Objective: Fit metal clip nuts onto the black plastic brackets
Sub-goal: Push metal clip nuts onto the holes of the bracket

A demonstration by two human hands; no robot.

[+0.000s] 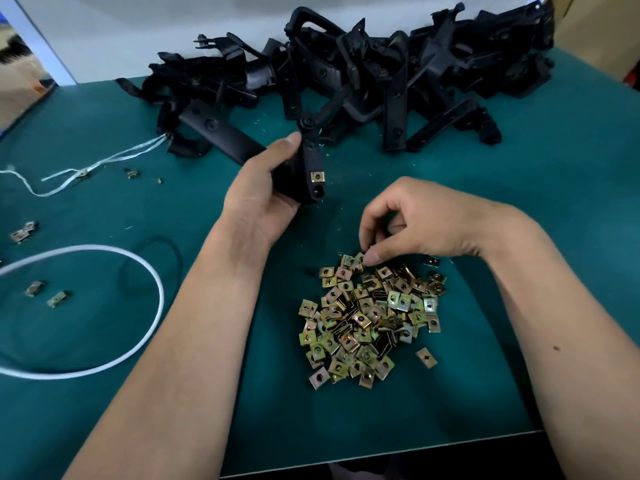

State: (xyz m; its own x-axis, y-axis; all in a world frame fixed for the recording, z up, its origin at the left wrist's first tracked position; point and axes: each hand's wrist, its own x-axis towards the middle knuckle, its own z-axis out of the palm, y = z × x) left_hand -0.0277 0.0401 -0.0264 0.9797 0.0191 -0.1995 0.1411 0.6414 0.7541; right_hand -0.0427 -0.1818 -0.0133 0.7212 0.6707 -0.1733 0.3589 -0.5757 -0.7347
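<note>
The left hand point(258, 195) covered most of the held bracket point(309, 168). The right hand point(415, 223) hid its own fingertips, so any pinched nut could not be told. White cord point(152, 271) ran off the frame's left edge.

Matt black plastic on the bracket point(309, 164), with one brassy metal clip nut point(317, 176) on it. Yellowish, iridescent plated metal, fairly shiny, in the heap of clip nuts point(370, 320). Smooth matt teal mat over the table point(519, 220). Semi-gloss black plastic in the pile point(363, 81). Smooth white cord point(152, 282).
</note>
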